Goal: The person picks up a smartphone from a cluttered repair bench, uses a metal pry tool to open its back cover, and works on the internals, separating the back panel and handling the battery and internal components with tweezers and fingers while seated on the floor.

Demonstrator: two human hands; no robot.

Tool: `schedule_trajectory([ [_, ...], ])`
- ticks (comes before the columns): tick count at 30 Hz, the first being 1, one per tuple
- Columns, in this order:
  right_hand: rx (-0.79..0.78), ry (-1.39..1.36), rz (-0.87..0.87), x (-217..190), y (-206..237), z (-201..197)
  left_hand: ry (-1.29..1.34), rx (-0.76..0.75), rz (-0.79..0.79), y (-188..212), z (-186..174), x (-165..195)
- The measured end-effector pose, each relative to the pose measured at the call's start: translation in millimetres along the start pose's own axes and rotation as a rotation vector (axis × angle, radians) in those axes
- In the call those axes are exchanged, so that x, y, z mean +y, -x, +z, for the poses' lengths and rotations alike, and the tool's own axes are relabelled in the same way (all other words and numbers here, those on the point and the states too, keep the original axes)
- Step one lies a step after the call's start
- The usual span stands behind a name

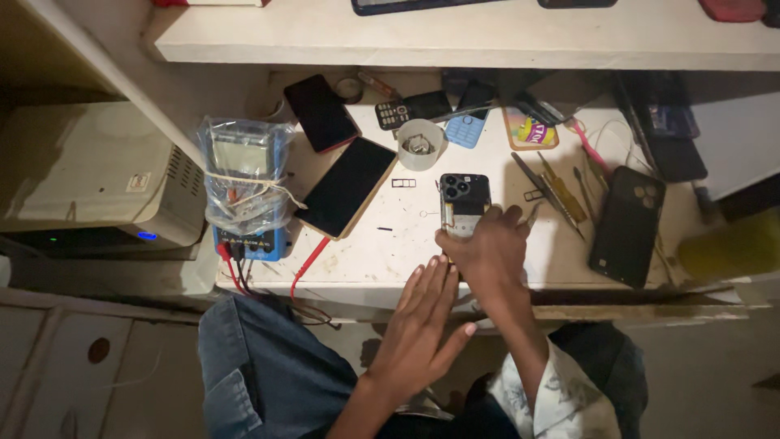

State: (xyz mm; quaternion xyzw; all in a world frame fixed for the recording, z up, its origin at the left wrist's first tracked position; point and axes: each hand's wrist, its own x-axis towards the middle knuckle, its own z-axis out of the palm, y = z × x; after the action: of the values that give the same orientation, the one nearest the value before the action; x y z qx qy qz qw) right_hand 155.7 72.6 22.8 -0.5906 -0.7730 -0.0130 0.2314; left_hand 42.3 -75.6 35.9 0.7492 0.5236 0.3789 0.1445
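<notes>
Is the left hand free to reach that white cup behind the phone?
Probably yes: the left hand is open and empty, though the right hand and the held phone sit just beside the straight path to the white cup.

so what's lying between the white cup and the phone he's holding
In the head view, only bare benchtop separates the white cup from the held phone; a small SIM tray lies just left of that stretch.

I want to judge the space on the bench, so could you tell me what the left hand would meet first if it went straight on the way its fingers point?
The left hand, open and flat, points up and slightly right. It would probably first meet the right hand on the phone; depth is unclear.
</notes>
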Motion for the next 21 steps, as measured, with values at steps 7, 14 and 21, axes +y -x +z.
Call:
schedule_trajectory([
  [7,0.096,-0.141,0.099,9.6,4.2,-32.2,-0.079,0.07,-0.028,-0.3,-3.4,-1.3],
  [14,0.21,-0.198,0.166,41.5,36.2,-90.9,-0.425,0.021,-0.156,-33.9,19.0,-15.9],
  [21,0.042,-0.418,0.516,37.0,63.8,-103.3,-0.506,0.058,-0.193,-78.3,47.5,-32.5],
])
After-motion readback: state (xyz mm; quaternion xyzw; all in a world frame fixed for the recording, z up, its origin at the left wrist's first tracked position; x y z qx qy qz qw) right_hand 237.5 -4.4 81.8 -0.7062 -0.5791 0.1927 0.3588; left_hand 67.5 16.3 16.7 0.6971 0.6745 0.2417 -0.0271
